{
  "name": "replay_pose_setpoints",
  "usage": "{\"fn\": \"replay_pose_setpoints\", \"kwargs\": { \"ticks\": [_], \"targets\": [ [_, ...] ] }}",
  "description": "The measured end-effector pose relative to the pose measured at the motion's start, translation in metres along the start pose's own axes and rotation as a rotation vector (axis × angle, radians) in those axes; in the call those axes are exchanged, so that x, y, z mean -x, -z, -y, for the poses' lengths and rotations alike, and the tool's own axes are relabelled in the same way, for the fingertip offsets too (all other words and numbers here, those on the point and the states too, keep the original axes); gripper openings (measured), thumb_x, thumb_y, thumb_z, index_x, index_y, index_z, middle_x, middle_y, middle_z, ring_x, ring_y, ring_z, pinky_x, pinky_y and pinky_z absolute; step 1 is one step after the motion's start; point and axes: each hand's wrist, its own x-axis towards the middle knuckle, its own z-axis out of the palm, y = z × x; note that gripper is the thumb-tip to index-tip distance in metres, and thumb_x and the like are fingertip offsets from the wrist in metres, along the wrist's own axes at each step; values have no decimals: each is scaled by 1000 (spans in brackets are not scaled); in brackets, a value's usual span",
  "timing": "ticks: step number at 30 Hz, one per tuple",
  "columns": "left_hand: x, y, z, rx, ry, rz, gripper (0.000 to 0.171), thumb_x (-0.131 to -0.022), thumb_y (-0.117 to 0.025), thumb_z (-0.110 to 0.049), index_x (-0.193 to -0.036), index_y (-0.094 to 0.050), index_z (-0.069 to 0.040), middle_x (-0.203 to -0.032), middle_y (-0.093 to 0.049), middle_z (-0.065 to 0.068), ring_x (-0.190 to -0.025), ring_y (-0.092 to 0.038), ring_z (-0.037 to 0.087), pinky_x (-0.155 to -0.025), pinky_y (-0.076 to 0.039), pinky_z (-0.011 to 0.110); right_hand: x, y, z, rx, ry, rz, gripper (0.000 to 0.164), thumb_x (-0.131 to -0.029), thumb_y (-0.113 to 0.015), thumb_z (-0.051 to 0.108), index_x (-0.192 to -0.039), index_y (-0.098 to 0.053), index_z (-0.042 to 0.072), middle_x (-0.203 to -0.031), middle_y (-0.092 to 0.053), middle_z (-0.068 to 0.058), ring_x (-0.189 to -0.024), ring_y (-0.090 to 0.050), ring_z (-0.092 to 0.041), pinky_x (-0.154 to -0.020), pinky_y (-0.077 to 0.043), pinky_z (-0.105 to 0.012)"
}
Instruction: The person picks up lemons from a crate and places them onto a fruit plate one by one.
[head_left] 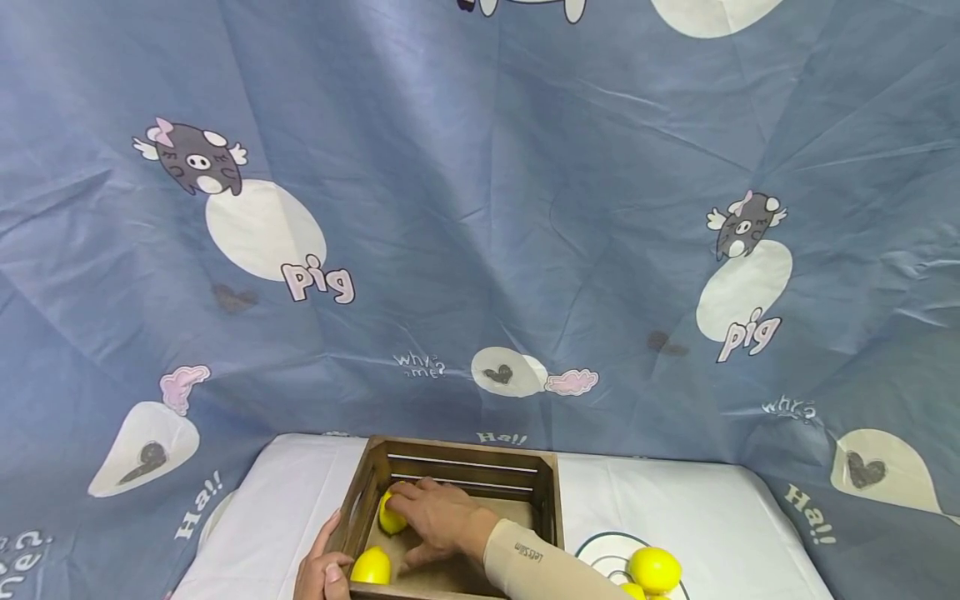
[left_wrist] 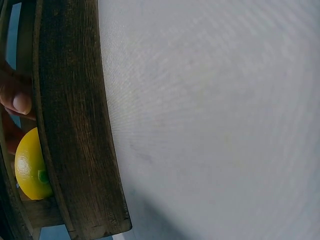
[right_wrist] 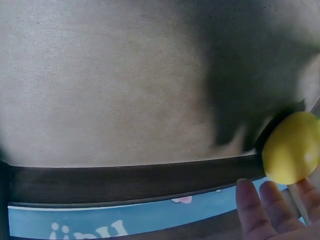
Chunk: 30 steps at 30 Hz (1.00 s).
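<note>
My left hand [head_left: 324, 567] holds the near left corner of a brown wooden crate [head_left: 558, 508], its fingers along the side wall and over the rim. Inside, my right hand [head_left: 438, 517] reaches to the far left corner, where its fingertips touch a yellow lemon [head_left: 390, 518]. The thumb is spread away from that fruit. In the right wrist view, fairly straight fingers [right_wrist: 251, 210] meet the underside of the lemon [right_wrist: 290, 150]. A second lemon [head_left: 372, 567] lies in the near left corner. The left wrist view shows a lemon [left_wrist: 31, 165] behind the crate's plank [left_wrist: 75, 125], with fingertips above it.
To the right of the crate, a white plate [head_left: 596, 550] with dark rings carries several lemons [head_left: 655, 570], partly cut off by the frame. Everything stands on a white-covered table [head_left: 712, 508]. A blue printed cloth [head_left: 465, 250] hangs close behind the crate.
</note>
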Motion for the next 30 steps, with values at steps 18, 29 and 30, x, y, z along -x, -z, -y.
{"fn": "replay_pose_setpoints", "kwargs": {
  "ticks": [18,29,30],
  "targets": [
    [19,-5,22,-25,-28,21,61,-111,-27,-25,-70,-72,-20,-150,-57,14,-97,-72,24,-75,-53,24,1,-2,4,-21,-49,94,69,-76,-88,59,-136,-59,39,-118,-54,8,-95,-54,-9,-72,-50,-25],
    [25,-7,37,-34,-51,31,55,-107,-33,-19,-71,-75,-23,-149,-58,13,-89,-73,29,-69,-54,26,1,-2,5,-13,7,150,60,-76,-93,49,-126,-61,35,-99,-54,13,-82,-52,0,-72,-44,-17],
    [26,-7,39,-32,-52,34,55,-107,-32,-19,-72,-75,-24,-149,-58,14,-89,-73,29,-69,-54,27,1,-2,5,-15,0,156,60,-76,-93,48,-126,-61,34,-99,-54,13,-82,-52,0,-73,-44,-17]
  ]
}}
